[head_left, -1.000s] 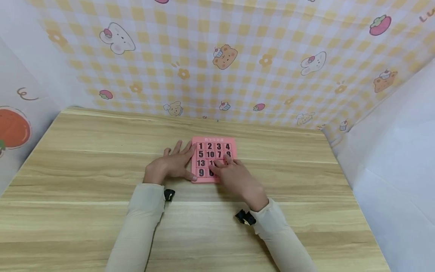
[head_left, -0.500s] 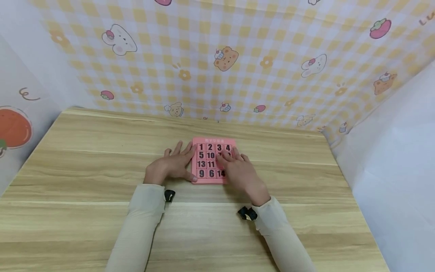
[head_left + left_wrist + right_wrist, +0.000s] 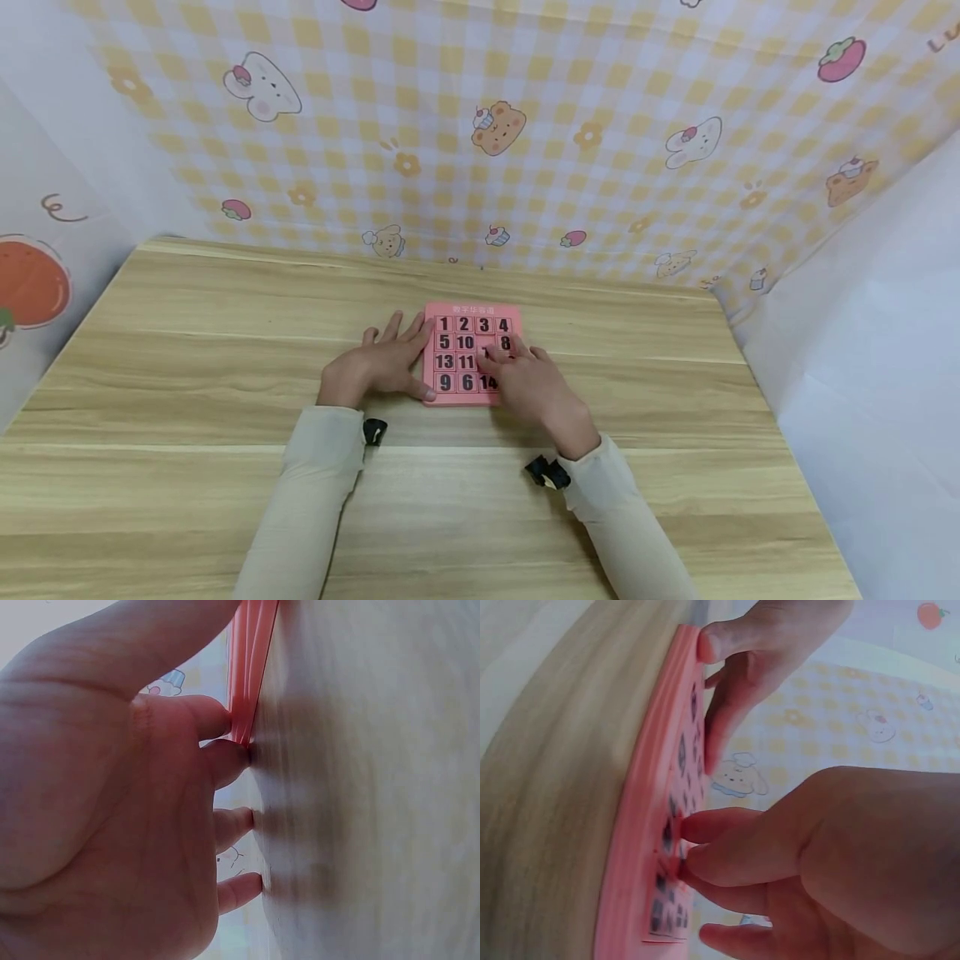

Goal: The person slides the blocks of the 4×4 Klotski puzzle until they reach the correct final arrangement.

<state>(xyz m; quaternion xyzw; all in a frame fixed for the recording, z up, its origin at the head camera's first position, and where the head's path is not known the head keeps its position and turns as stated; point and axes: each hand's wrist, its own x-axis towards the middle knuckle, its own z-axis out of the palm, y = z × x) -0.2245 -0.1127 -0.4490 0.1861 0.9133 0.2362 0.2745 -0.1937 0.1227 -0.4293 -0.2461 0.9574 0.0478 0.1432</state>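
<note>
A pink number sliding puzzle (image 3: pixel 472 309) lies flat on the table. My left hand (image 3: pixel 382 360) steadies its left side, fingers spread, thumb at the near left corner. In the left wrist view, the thumb and index finger meet the puzzle's edge (image 3: pixel 251 667), while the other fingertips reach the tabletop. My right hand (image 3: pixel 536 387) comes over the puzzle from the right, its fingertips on the 7 tile (image 3: pixel 485 351) in the third column. A bare pink gap shows just above that tile. Part of the right column is hidden under the right hand.
The wood-grain table (image 3: pixel 225 325) spreads around the puzzle. Behind it hangs a yellow-checked cloth (image 3: pixel 420 108) with cartoon prints, and white sheets (image 3: pixel 885 333) stand at both sides. Small black devices (image 3: pixel 547 472) are strapped at the wrists.
Under my right fingertips, the 7 tile has slid toward me, out of the second row, leaving a gap above it. My right hand first shifted away from me, then drew back. The left stayed put.
</note>
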